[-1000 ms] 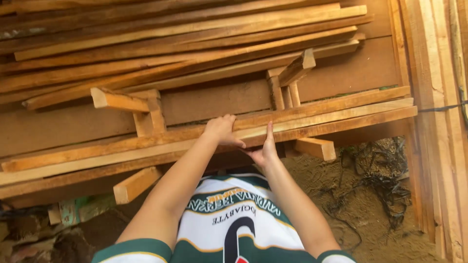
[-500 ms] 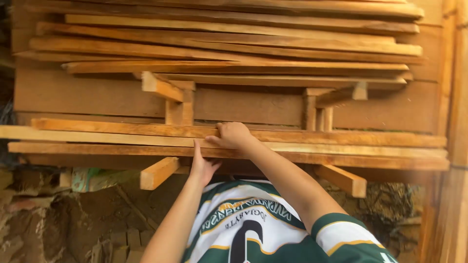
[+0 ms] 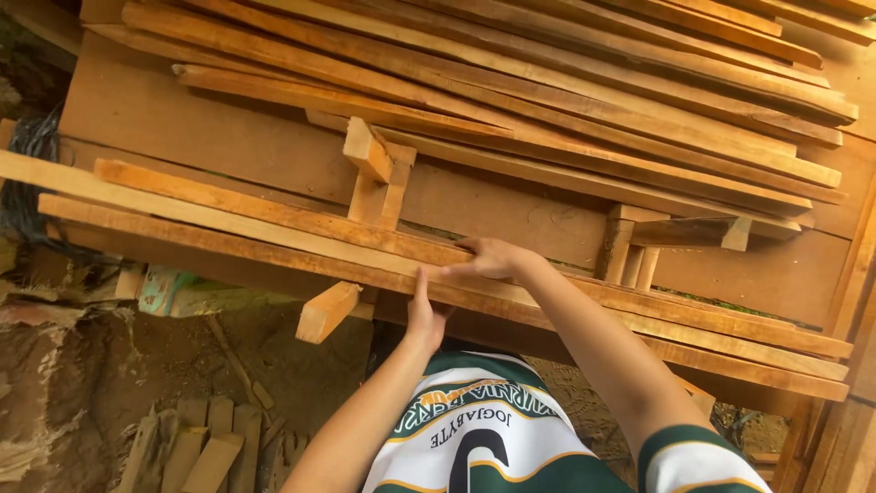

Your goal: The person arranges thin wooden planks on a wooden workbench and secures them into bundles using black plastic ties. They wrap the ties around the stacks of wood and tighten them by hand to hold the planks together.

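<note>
Long pale wooden slats point(image 3: 228, 215) lie in a low stack along the near edge of a brown workbench board point(image 3: 228, 151). My right hand point(image 3: 488, 258) rests on top of this stack, fingers curled over a slat. Just below it, my left hand point(image 3: 424, 310) presses against the stack's front edge from underneath, fingers pointing up. The two hands almost touch. My green and white shirt point(image 3: 493, 438) fills the bottom of the view.
A bigger pile of long slats point(image 3: 547, 91) covers the back of the bench. Short wooden blocks point(image 3: 370, 151) stand between the two piles, and one block point(image 3: 327, 310) sticks out under the front edge. Offcuts point(image 3: 196, 447) lie on the earth floor. Upright planks point(image 3: 858, 274) stand at right.
My left hand has dropped from the top of the slats to their front edge. My right hand stays on top. The view has swung, so the slats now slope down to the right.
</note>
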